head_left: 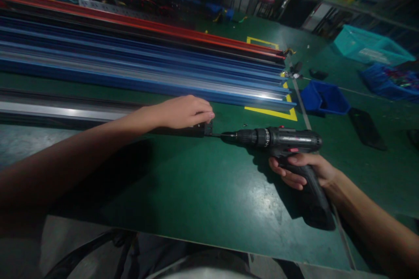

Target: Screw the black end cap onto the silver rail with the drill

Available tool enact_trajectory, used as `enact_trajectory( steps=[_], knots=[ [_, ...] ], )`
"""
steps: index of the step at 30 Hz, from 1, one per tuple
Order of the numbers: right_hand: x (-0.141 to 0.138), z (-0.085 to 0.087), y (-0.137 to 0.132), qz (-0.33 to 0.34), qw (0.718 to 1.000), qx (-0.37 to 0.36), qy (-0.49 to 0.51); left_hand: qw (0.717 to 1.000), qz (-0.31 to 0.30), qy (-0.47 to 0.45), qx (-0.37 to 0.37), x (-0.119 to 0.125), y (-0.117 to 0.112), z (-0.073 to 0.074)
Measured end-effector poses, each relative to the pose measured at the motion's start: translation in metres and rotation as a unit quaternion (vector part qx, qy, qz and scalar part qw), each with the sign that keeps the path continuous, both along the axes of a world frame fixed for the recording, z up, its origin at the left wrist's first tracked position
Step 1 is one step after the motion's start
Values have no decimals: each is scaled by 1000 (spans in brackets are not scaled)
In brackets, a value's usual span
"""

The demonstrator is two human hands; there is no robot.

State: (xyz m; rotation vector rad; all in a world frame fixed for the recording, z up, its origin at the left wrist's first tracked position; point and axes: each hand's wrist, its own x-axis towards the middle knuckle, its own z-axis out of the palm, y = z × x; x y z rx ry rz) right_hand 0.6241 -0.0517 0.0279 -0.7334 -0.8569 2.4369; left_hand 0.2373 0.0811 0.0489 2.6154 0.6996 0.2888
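Observation:
My right hand is wrapped around the grip of a black cordless drill, which lies level with its chuck to the left. A thin bit reaches from the chuck to the end of a long dark metal profile. Over that same end rests my left hand, fingers curled together at the profile's top edge. Whether a small part is between those fingers is hidden. A tiny dark piece lies on the green tabletop just above the chuck.
Several blue profiles and a red one lie behind. To the right are a blue bin, a turquoise crate, another blue bin with parts and a dark flat object. The table's front edge runs below.

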Motion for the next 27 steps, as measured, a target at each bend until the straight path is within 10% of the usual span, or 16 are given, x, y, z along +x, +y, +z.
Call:
enact_trajectory(
  steps=[27],
  knots=[
    [0, 0, 0, -2, 1000, 0, -14, 1000, 4, 4, 3, 0, -1, 2]
  ],
)
